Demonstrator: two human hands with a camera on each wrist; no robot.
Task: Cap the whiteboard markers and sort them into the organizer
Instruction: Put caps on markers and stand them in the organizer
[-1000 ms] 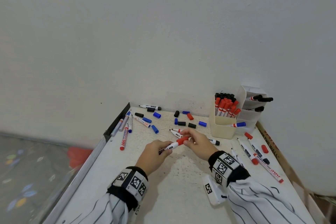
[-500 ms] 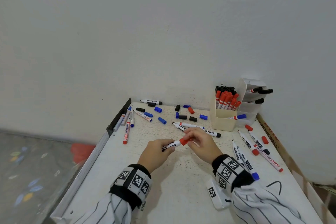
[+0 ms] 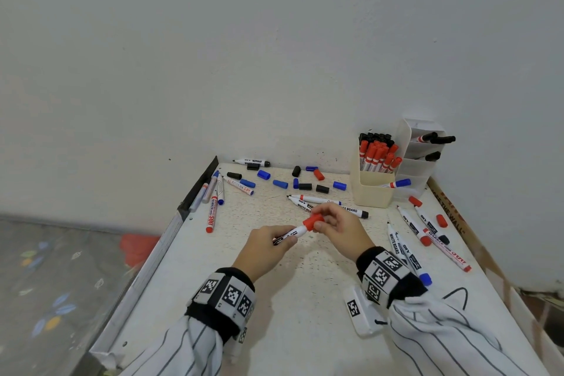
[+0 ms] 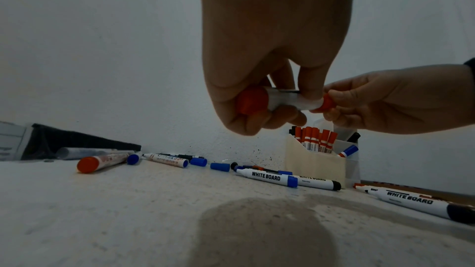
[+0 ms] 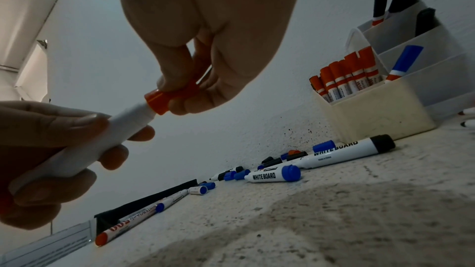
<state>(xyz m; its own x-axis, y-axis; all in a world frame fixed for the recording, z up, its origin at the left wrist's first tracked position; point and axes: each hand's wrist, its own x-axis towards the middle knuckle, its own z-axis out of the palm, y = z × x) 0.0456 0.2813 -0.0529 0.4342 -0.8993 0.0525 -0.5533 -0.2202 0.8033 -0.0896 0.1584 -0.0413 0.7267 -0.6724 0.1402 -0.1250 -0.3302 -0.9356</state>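
My left hand (image 3: pixel 268 246) grips the white barrel of a red whiteboard marker (image 3: pixel 291 233) above the middle of the table. My right hand (image 3: pixel 338 227) pinches the red cap (image 3: pixel 312 221) that sits on the marker's tip. The right wrist view shows the cap (image 5: pixel 164 98) against the barrel (image 5: pixel 102 139), fingers curled round both. The cream organizer (image 3: pixel 374 189) stands at the back right with several red-capped markers (image 3: pixel 377 156) upright in it. Behind it a white tiered holder (image 3: pixel 416 162) has black markers and one blue-capped one (image 3: pixel 398 183).
Loose blue, black and red caps (image 3: pixel 280 184) lie along the back of the table. Uncapped markers (image 3: pixel 323 201) lie just beyond my hands, more markers (image 3: pixel 424 229) at the right, and several (image 3: pixel 212 207) by the left edge. A tagged white block (image 3: pixel 358 311) lies under my right wrist.
Both hands have stayed together over the table centre with the marker and cap. The camera has tilted down slightly, so the table sits lower in view.
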